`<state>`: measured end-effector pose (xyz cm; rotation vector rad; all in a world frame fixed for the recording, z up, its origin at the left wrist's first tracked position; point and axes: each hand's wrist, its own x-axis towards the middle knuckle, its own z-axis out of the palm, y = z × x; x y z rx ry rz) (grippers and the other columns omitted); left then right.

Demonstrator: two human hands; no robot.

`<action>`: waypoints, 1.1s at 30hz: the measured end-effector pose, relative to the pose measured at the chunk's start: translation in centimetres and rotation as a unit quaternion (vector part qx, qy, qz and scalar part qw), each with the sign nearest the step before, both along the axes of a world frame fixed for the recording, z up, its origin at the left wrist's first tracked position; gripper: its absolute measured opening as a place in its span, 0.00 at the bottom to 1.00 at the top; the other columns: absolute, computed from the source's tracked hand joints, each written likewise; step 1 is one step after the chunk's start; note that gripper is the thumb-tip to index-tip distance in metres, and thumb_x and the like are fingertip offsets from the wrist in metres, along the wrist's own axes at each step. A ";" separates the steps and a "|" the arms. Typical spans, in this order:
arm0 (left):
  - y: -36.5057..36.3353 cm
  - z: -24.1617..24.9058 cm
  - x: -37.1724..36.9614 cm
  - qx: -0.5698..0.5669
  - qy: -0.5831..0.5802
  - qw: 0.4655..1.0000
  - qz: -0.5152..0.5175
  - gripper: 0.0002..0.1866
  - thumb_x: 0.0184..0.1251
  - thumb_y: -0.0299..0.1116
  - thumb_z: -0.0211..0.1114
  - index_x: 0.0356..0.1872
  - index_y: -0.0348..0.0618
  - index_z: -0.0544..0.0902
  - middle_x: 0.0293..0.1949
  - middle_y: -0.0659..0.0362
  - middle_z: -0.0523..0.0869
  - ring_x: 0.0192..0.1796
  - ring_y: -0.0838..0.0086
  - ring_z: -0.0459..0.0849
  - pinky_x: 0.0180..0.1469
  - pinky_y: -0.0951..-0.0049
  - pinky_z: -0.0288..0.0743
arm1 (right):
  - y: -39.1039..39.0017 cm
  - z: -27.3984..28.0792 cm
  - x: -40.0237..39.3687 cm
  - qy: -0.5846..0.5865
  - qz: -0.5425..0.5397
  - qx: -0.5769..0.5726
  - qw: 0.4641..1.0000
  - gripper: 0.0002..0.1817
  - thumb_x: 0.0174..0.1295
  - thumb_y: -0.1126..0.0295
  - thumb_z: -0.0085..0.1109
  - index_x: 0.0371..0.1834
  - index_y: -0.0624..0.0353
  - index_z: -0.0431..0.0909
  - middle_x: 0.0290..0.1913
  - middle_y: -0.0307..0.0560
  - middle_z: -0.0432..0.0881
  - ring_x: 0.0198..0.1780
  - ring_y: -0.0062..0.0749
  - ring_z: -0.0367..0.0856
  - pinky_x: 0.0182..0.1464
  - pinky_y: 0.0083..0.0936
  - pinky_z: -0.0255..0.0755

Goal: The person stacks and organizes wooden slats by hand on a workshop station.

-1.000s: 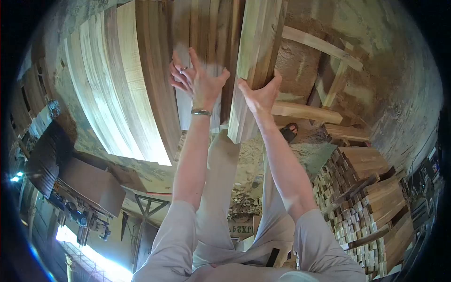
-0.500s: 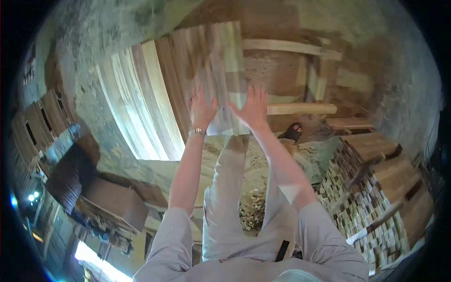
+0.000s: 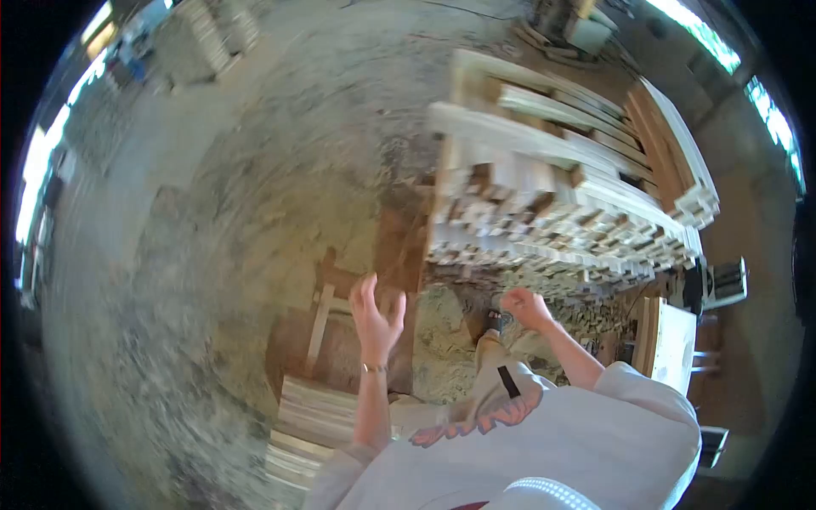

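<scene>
My left hand [image 3: 376, 323] is raised in mid-air with its fingers apart and holds nothing. Beneath and beyond it stands part of a wooden frame [image 3: 320, 327]. Joined wooden boards [image 3: 314, 412] lie at the lower left, beside my left forearm and partly hidden by it. My right hand [image 3: 525, 308] hangs before the large stack of wood strips [image 3: 561, 217], apart from it as far as I can see. Its fingers are loosely bent and somewhat blurred, with nothing visible in them.
Longer planks [image 3: 667, 140] lie on top of the stack. A pale box-like block [image 3: 673, 340] stands on the right. Dusty concrete floor [image 3: 229, 204] stretches to the left. At the top right is a machine base [image 3: 586, 34]. Sawdust and scraps lie near my feet.
My hands have come off the wooden boards and moved apart. My view and body have turned right, so the boards now sit at the lower left and the wood stack is ahead.
</scene>
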<state>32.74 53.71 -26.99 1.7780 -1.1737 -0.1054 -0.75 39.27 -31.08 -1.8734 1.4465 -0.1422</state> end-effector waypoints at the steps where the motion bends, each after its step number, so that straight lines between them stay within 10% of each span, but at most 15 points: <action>1: -5.2 3.6 -1.2 -0.035 -0.035 0.998 -0.025 0.29 0.58 0.38 0.71 0.59 0.38 0.72 0.55 0.46 0.76 0.59 0.50 0.72 0.62 0.53 0.66 | -2.1 0.9 -1.9 -0.011 -0.018 0.003 1.000 0.30 0.58 0.48 0.67 0.54 0.62 0.79 0.43 0.50 0.87 0.44 0.35 0.86 0.48 0.30 0.79; 5: -21.7 14.5 -12.6 -0.167 -0.085 0.971 -0.145 0.24 0.57 0.31 0.72 0.55 0.37 0.76 0.50 0.47 0.80 0.54 0.54 0.76 0.58 0.58 0.70 | -8.2 5.2 -9.1 -0.302 -0.208 -0.094 0.926 0.13 0.63 0.67 0.63 0.46 0.64 0.81 0.37 0.45 0.86 0.41 0.25 0.83 0.42 0.25 0.77; 8: -31.6 18.1 -23.6 -0.156 -0.047 0.943 -0.290 0.25 0.59 0.35 0.72 0.56 0.38 0.77 0.54 0.49 0.82 0.57 0.60 0.80 0.60 0.62 0.73 | -14.0 15.8 -16.0 -0.157 -0.232 -0.479 0.832 0.09 0.61 0.73 0.63 0.43 0.62 0.78 0.37 0.45 0.84 0.40 0.31 0.80 0.48 0.32 0.74; 10: -38.4 17.9 -29.9 -0.042 0.162 0.906 -0.390 0.32 0.62 0.45 0.70 0.62 0.37 0.73 0.57 0.47 0.81 0.61 0.63 0.78 0.64 0.64 0.71 | -18.4 20.4 -21.3 -0.199 -0.447 -0.540 0.685 0.21 0.60 0.66 0.68 0.51 0.63 0.71 0.53 0.56 0.73 0.54 0.33 0.70 0.58 0.32 0.65; 11: -40.9 20.0 -33.0 0.090 0.257 0.883 -0.382 0.34 0.64 0.49 0.68 0.64 0.37 0.71 0.58 0.46 0.80 0.62 0.63 0.77 0.65 0.64 0.70 | -20.9 21.4 -25.5 -0.156 -0.499 -0.529 0.668 0.41 0.62 0.49 0.63 0.66 0.70 0.60 0.66 0.66 0.56 0.64 0.48 0.62 0.65 0.48 0.63; 13: -46.7 21.7 -39.0 0.138 0.261 0.853 -0.431 0.41 0.62 0.55 0.68 0.66 0.32 0.68 0.59 0.45 0.80 0.63 0.62 0.76 0.68 0.62 0.65 | -26.0 24.2 -29.7 -0.224 -0.581 -0.462 0.631 0.48 0.63 0.42 0.58 0.69 0.76 0.53 0.70 0.70 0.51 0.72 0.58 0.53 0.71 0.54 0.53; 20: -56.2 24.2 -51.8 0.157 0.131 0.881 -0.427 0.65 0.50 0.62 0.71 0.72 0.24 0.42 0.72 0.26 0.47 0.74 0.39 0.55 0.74 0.56 0.55 | -29.3 20.7 -29.1 -0.041 -0.511 -0.452 0.730 0.30 0.72 0.46 0.39 0.69 0.55 0.64 0.76 0.71 0.39 0.77 0.68 0.35 0.74 0.62 0.39; 22: -57.4 26.0 -53.7 0.183 -0.004 0.910 -0.372 0.52 0.59 0.62 0.60 0.74 0.34 0.52 0.73 0.33 0.51 0.75 0.42 0.55 0.74 0.48 0.52 | -28.7 21.7 -27.5 -0.031 -0.495 -0.473 0.728 0.29 0.73 0.49 0.37 0.69 0.54 0.65 0.77 0.64 0.43 0.78 0.65 0.34 0.74 0.62 0.37; 24: -59.1 28.0 -55.2 0.161 -0.086 0.918 -0.353 0.45 0.63 0.60 0.55 0.74 0.38 0.58 0.73 0.38 0.59 0.75 0.48 0.58 0.74 0.48 0.52 | -28.8 22.1 -27.4 -0.021 -0.451 -0.492 0.744 0.35 0.71 0.45 0.40 0.72 0.61 0.58 0.77 0.64 0.44 0.78 0.62 0.35 0.75 0.61 0.36; 26: -60.8 28.9 -56.3 0.219 -0.202 0.893 -0.337 0.59 0.53 0.74 0.57 0.75 0.36 0.51 0.73 0.31 0.52 0.75 0.44 0.56 0.75 0.48 0.50 | -28.8 23.2 -27.2 -0.029 -0.448 -0.479 0.754 0.41 0.69 0.41 0.43 0.74 0.63 0.55 0.77 0.66 0.44 0.78 0.62 0.36 0.75 0.60 0.36; 29: -59.9 28.0 -57.0 0.220 -0.144 0.900 -0.348 0.63 0.44 0.74 0.64 0.75 0.38 0.53 0.73 0.31 0.53 0.75 0.40 0.54 0.74 0.45 0.49 | -29.1 24.2 -28.2 -0.073 -0.447 -0.501 0.738 0.54 0.59 0.35 0.56 0.74 0.70 0.52 0.76 0.69 0.45 0.78 0.60 0.43 0.76 0.51 0.40; 33: -60.9 24.1 -57.3 0.158 -0.232 0.903 -0.324 0.53 0.56 0.71 0.53 0.76 0.47 0.53 0.76 0.35 0.43 0.76 0.36 0.46 0.69 0.29 0.45 | -30.3 25.6 -31.3 0.046 -0.406 -0.406 0.818 0.68 0.47 0.28 0.62 0.73 0.77 0.45 0.75 0.79 0.37 0.78 0.65 0.39 0.75 0.53 0.44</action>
